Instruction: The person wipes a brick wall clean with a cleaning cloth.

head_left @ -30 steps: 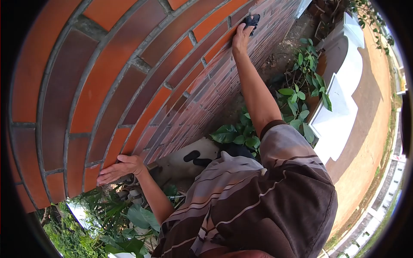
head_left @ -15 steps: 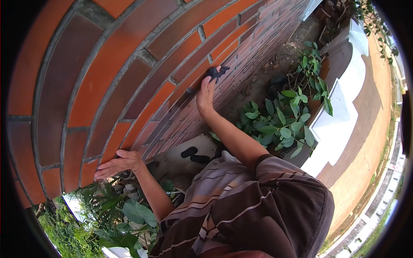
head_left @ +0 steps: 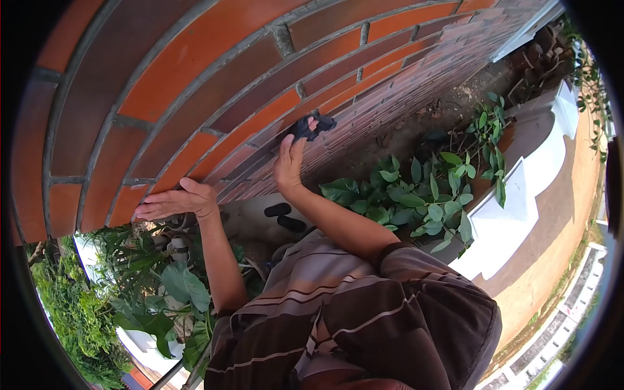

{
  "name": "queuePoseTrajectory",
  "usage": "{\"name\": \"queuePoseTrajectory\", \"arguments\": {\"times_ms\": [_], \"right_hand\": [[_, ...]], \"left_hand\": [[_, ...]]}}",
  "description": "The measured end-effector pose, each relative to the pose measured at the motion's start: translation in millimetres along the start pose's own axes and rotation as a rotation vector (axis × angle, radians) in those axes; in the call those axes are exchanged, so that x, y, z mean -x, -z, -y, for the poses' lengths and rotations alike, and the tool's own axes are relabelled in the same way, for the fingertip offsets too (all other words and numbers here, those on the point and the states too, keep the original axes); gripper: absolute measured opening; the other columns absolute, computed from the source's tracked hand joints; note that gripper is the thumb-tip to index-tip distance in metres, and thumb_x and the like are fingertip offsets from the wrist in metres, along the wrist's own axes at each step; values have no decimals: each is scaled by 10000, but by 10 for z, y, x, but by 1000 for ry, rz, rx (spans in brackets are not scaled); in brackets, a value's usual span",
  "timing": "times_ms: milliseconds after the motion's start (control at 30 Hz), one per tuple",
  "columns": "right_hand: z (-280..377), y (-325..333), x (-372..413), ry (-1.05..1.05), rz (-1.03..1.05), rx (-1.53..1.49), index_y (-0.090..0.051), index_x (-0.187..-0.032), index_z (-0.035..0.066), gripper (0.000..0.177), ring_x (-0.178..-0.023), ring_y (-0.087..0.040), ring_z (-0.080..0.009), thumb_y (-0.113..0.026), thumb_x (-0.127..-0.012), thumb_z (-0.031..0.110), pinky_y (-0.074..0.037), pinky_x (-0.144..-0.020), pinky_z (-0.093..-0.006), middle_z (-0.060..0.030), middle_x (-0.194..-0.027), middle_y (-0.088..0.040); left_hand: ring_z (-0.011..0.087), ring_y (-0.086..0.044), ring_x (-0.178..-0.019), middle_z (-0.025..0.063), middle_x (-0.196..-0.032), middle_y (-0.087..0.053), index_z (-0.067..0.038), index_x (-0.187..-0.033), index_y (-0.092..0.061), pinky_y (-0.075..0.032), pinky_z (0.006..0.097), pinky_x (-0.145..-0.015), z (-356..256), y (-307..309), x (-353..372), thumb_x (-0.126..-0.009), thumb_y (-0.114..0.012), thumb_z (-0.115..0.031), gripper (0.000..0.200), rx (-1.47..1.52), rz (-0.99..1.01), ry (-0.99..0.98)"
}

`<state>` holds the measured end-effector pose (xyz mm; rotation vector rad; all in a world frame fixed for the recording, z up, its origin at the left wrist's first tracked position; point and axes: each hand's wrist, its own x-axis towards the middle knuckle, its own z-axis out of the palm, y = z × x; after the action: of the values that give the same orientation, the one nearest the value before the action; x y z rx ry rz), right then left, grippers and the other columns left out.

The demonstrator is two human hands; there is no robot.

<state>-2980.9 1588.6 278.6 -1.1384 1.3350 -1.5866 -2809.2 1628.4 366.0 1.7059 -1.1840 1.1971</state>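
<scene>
My right hand presses a bunched black cloth against the brick wall. Some of its fingertips show through the folds of the cloth; the rest are covered. Lower on the left, my left hand lies on the wall near its edge, fingers stretched out and holding nothing. The wall has glossy orange and brown bricks with grey mortar joints.
Leafy green plants grow beside a low white wall on my right. More broad leaves stand below my left arm. Two dark shoes show on pale ground near the wall's foot.
My right hand and the cloth have come lower and closer to my left hand. The cloth looks more spread and folded. The camera view has shifted; my left hand stays against the wall.
</scene>
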Motion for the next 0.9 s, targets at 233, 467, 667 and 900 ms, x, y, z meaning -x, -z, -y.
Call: {"name": "queuePoseTrajectory", "arguments": {"times_ms": [233, 467, 667, 900], "right_hand": [[1, 72, 675, -1007, 489, -561, -552, -1187, 91, 348, -816, -609, -118, -433, -1036, 381, -561, -715, -295, -38, -1010, -562], [59, 859, 246, -514, 421, -324, -590, -1208, 75, 273, -914, -629, -120, -510, -1020, 256, -541, -773, -308, -14, -1092, -644], [533, 1026, -231, -177, 47, -654, -579, -1144, 35, 196, -961, -642, -177, -578, -948, 20, -562, -796, -342, -93, -1073, -650], [733, 569, -549, 131, 61, -201, -589, -1056, 41, 224, -859, -600, -113, -719, -877, 70, -484, -757, -242, -35, -984, -641]], "left_hand": [[442, 121, -1458, 250, -1585, 113, 3, -1537, -35, 28, 601, -1136, 82, 221, 13, -1000, -406, -396, 764, 93, 138, -11], [452, -447, -1271, 217, -1374, -505, -9, -1193, -641, -341, 535, -1026, -398, 876, 702, -857, -609, -98, 348, 737, 556, 133], [330, -643, -1060, 189, -1163, -652, -8, -1209, -629, -494, 375, -918, -737, 877, 944, -876, -617, -41, 335, 1105, 947, 338], [234, -671, -965, 167, -1146, -671, -15, -1297, -572, -526, 322, -840, -652, 778, 1001, -845, -600, 46, 457, 1144, 941, 576]]}}
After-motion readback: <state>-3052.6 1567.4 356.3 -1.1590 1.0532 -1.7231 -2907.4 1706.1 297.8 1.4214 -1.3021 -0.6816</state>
